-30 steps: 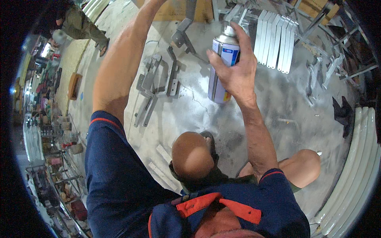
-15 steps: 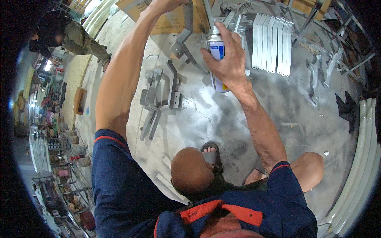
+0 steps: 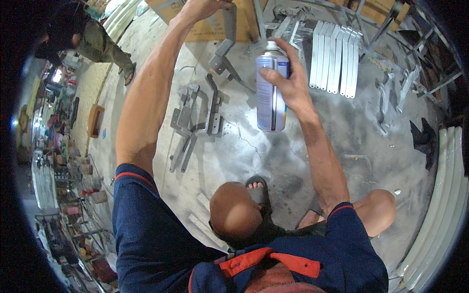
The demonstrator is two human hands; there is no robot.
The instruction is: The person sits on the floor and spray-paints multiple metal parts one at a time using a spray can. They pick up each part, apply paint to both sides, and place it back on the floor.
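Note:
My right hand (image 3: 293, 83) is wrapped round a white and blue spray can (image 3: 266, 105), index finger at its top and thumb across its side. Up at the top edge, my left hand (image 3: 205, 8) grips the upper end of a bent grey metal bracket (image 3: 227, 36), which hangs down toward the floor; the fingertips are partly cut off by the picture's edge. To the left of the can, more grey metal brackets (image 3: 184, 117) of the same bent kind lie together on the concrete floor.
Pale flat metal strips (image 3: 332, 58) lie in a row at the far right, with silvery brackets (image 3: 386, 100) beyond them. A cardboard box (image 3: 205, 29) stands at the back. Long white tubes (image 3: 447, 195) line the right side. Another person (image 3: 100, 41) is at the far left.
My right hand has brought the spray can a little nearer to me, and more of its printed side now shows. My left hand and its bracket have hardly moved.

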